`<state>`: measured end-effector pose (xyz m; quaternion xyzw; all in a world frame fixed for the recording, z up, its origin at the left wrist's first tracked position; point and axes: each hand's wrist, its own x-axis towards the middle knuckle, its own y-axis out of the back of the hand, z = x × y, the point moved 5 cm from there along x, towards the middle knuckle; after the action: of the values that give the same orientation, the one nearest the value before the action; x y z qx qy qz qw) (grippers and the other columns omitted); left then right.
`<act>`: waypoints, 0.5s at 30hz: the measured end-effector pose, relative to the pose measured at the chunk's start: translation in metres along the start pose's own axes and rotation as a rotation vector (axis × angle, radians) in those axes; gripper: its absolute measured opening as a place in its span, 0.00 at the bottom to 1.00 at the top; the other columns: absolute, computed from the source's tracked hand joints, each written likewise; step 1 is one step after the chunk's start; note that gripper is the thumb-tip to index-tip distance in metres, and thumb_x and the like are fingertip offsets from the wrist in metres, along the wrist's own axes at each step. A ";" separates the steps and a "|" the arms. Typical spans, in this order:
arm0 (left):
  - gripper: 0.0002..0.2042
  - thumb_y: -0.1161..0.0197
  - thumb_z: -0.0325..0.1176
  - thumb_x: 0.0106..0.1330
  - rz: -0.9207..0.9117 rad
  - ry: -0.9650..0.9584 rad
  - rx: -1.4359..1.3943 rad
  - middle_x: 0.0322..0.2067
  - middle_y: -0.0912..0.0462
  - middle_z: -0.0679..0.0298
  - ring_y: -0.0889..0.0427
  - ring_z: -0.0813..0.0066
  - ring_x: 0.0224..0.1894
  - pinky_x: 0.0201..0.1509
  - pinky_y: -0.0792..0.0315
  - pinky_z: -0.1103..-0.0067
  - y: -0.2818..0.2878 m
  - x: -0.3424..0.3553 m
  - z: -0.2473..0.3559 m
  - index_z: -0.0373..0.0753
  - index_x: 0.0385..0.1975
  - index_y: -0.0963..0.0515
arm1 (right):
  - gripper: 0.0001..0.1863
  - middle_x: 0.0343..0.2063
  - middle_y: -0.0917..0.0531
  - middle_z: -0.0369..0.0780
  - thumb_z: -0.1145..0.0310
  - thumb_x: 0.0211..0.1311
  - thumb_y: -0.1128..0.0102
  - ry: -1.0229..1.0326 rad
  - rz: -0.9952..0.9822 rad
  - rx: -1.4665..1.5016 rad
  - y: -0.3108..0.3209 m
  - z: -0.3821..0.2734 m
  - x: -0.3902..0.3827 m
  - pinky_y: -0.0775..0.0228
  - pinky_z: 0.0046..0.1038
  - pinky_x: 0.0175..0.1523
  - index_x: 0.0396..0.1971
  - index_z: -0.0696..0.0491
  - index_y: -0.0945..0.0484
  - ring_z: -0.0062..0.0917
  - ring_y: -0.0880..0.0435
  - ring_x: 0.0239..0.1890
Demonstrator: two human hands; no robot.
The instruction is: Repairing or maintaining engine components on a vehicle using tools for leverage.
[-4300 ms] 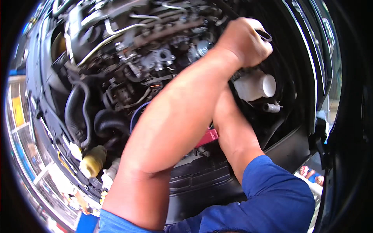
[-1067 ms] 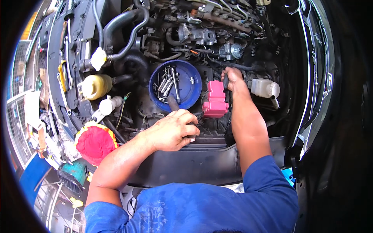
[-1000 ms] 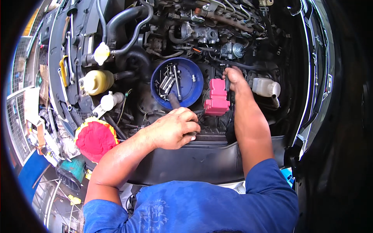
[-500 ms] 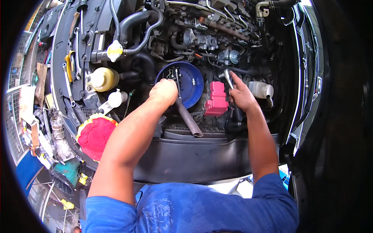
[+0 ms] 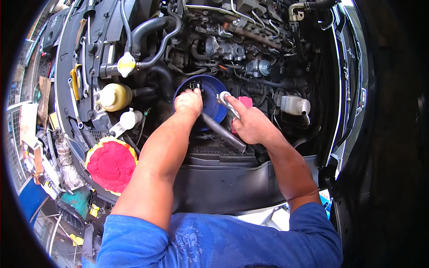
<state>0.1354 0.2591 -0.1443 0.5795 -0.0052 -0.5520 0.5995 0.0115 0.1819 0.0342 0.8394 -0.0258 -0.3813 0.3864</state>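
Ratchet wrench [image 5: 229, 106] up in the right hand [image 5: 253, 125], at the right side of the blue bowl [image 5: 214, 100]. OK, going from the left: a couple of wrenches [image 5: 83, 67] lying on the black panel [image 5: 99, 57], with a yellow-handled tool [image 5: 79, 81] between them. Next, a yellowish fluid reservoir [image 5: 115, 97], and lower in view a white capped filler neck [image 5: 128, 119]. Below that, a round red cloth thing [image 5: 111, 165] with yellow edging, just beside the left forearm [image 5: 163, 149].

Then the left hand [image 5: 188, 102], dipping into the left side of the bowl, right at some small metal tools [image 5: 195, 85]. Curled pretty narrow, but can't tell if actually holding anything. Grey tube [image 5: 225, 134] slanting down to the right from near that wrist.

Back to the ratchet: gripped snugly by the right hand, with the index finger [image 5: 237, 103] stretched along it toward the head. Overlaps the bowl's rim from this angle, can't tell if touching. Partly hidden behind the hand, a pinkish-red plastic cover [image 5: 245, 101]. Farther right, a white reservoir [image 5: 292, 105] with a round cap.
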 end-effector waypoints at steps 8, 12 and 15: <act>0.16 0.51 0.30 0.70 -0.013 0.018 -0.033 0.56 0.24 0.49 0.23 0.53 0.59 0.60 0.26 0.64 -0.002 -0.007 -0.005 0.35 0.54 0.26 | 0.39 0.26 0.19 0.57 0.72 0.57 0.48 0.021 -0.027 -0.050 -0.004 -0.006 0.002 0.29 0.47 0.42 0.71 0.50 0.44 0.52 0.18 0.32; 0.15 0.51 0.30 0.70 -0.018 -0.055 0.018 0.55 0.24 0.48 0.23 0.51 0.58 0.60 0.26 0.64 -0.003 -0.009 0.001 0.34 0.52 0.24 | 0.39 0.27 0.19 0.56 0.73 0.57 0.49 -0.026 -0.007 -0.014 -0.002 0.003 -0.002 0.29 0.45 0.42 0.72 0.46 0.44 0.51 0.18 0.32; 0.15 0.51 0.31 0.69 -0.003 -0.053 0.012 0.55 0.24 0.47 0.23 0.51 0.57 0.59 0.26 0.64 -0.005 -0.007 -0.003 0.34 0.51 0.24 | 0.39 0.28 0.19 0.56 0.74 0.58 0.49 -0.042 -0.005 0.038 0.000 -0.001 -0.003 0.29 0.44 0.43 0.72 0.43 0.44 0.50 0.18 0.33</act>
<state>0.1313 0.2676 -0.1444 0.5685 -0.0235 -0.5680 0.5946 0.0101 0.1838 0.0370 0.8384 -0.0391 -0.3993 0.3690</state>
